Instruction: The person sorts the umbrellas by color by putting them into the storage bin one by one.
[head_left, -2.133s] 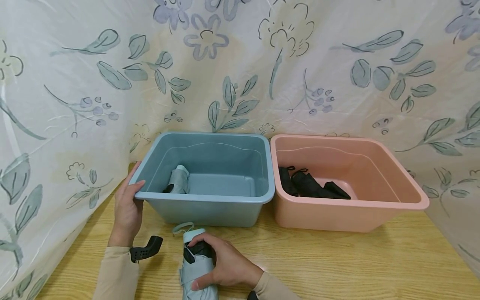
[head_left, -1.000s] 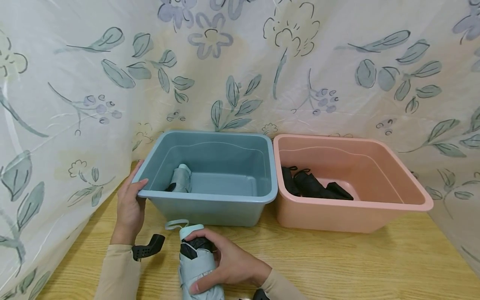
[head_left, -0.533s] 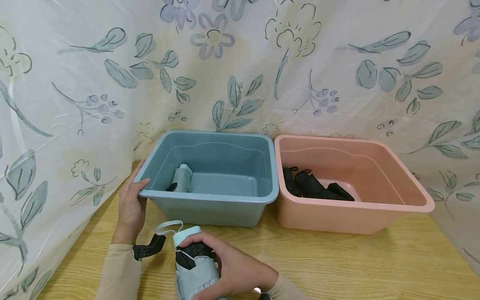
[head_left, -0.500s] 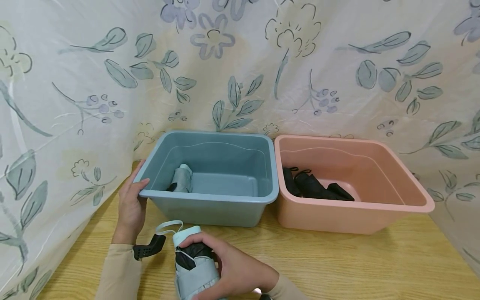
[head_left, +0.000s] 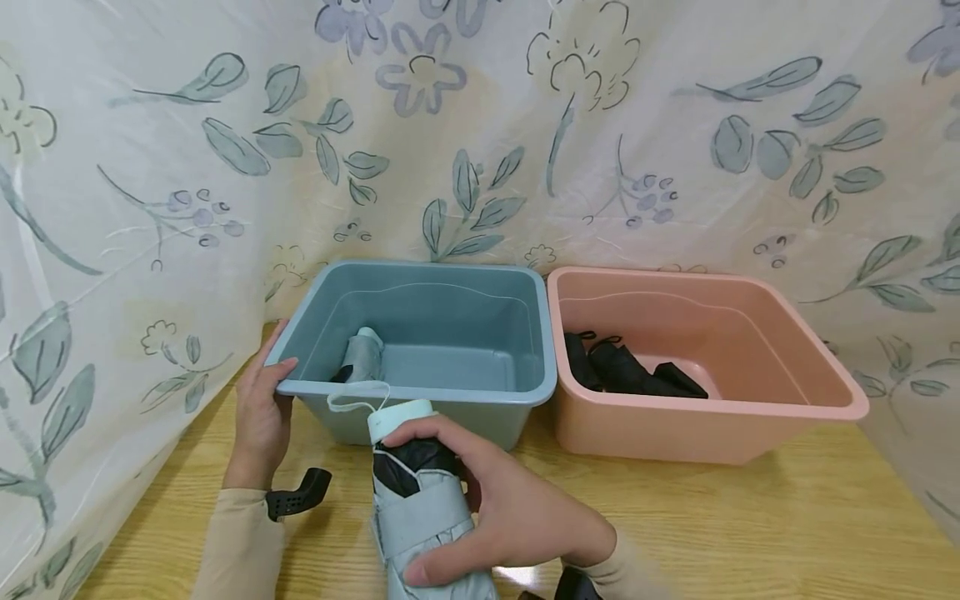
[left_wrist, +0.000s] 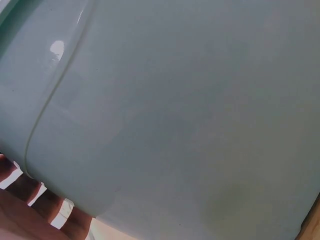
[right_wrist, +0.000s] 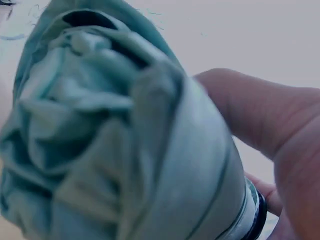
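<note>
My right hand [head_left: 517, 504] grips a folded light blue umbrella [head_left: 423, 517] with a pale mint cap and a wrist loop. Its cap overlaps the front wall of the blue plastic bin [head_left: 450, 397] in the head view. Bunched teal fabric of the umbrella fills much of the right wrist view, with the thumb [right_wrist: 250, 107] along its side. With my left hand [head_left: 262, 408] I hold the bin's left front corner, the thumb over the rim. The bin's outer wall takes up most of the left wrist view. Inside the bin lies another light blue folded umbrella [head_left: 363, 357].
A pink bin [head_left: 705, 429] stands close against the blue bin's right side, with several dark folded bundles [head_left: 630, 371] inside. Both bins rest on a wood-grain table [head_left: 720, 533]. Behind them hangs a floral curtain [head_left: 480, 108].
My right hand has lifted the umbrella up and forward, closer to the blue bin, after drawing it slightly left earlier. My left hand stays at the bin's corner.
</note>
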